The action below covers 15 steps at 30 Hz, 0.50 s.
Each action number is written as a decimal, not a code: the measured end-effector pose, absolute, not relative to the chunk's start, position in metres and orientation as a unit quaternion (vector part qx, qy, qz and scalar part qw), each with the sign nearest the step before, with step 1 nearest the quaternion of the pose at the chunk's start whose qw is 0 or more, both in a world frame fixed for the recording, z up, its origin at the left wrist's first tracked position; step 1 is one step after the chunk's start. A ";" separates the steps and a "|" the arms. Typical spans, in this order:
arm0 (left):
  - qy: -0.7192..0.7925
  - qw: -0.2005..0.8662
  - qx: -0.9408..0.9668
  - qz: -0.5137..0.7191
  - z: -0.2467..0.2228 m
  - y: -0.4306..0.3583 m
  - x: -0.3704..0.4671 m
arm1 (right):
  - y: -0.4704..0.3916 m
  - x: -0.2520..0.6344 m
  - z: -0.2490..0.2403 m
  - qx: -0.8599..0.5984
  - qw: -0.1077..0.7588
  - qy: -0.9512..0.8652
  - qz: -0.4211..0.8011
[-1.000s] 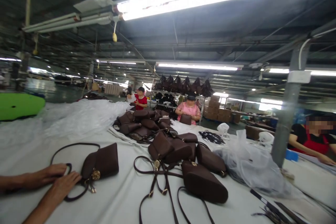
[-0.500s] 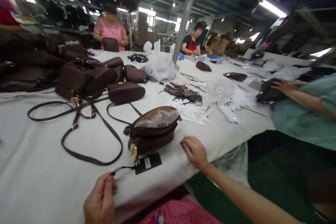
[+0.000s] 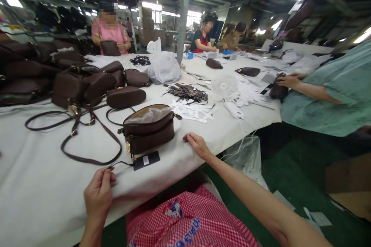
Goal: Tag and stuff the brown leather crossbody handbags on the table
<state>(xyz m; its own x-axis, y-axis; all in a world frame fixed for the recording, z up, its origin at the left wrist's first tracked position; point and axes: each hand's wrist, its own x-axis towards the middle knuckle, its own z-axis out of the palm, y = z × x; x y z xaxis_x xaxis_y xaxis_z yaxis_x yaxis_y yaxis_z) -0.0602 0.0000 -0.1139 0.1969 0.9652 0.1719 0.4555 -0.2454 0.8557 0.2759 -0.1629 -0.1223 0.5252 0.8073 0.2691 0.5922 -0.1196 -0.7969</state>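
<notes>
A dark brown handbag (image 3: 152,136) stands on the white-covered table (image 3: 37,185), its top open with clear plastic (image 3: 149,115) inside. A black tag (image 3: 147,160) lies flat at its front, and a gold charm (image 3: 128,147) hangs at its left end. My left hand (image 3: 100,189), at the table's front edge, pinches the end of the tag's black cord (image 3: 121,163). To the right of the bag, my right hand (image 3: 198,144) rests at the table edge with its fingers curled together; nothing shows in them. The bag's long strap (image 3: 87,161) loops out on the left.
Brown bags (image 3: 69,88) pile up on the left. Behind the bag are black cords (image 3: 188,92), white tags (image 3: 193,112), a white fan (image 3: 224,86) and a plastic bag (image 3: 164,67). A person in green (image 3: 327,88) handles a dark bag at right; others work across the table.
The whole view has shifted, bringing more of the checked apron into sight. Both my hands keep about the same place by the bag. The person in green has a tag showing by their bag.
</notes>
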 end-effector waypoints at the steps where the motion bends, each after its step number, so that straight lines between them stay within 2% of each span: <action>1: 0.508 0.341 0.698 0.371 -0.112 0.000 -0.060 | -0.163 0.278 -0.122 -0.736 0.477 -0.465 0.124; 15: 0.490 0.345 0.706 0.376 -0.107 -0.005 -0.056 | -0.164 0.300 -0.125 -0.678 0.532 -0.436 0.259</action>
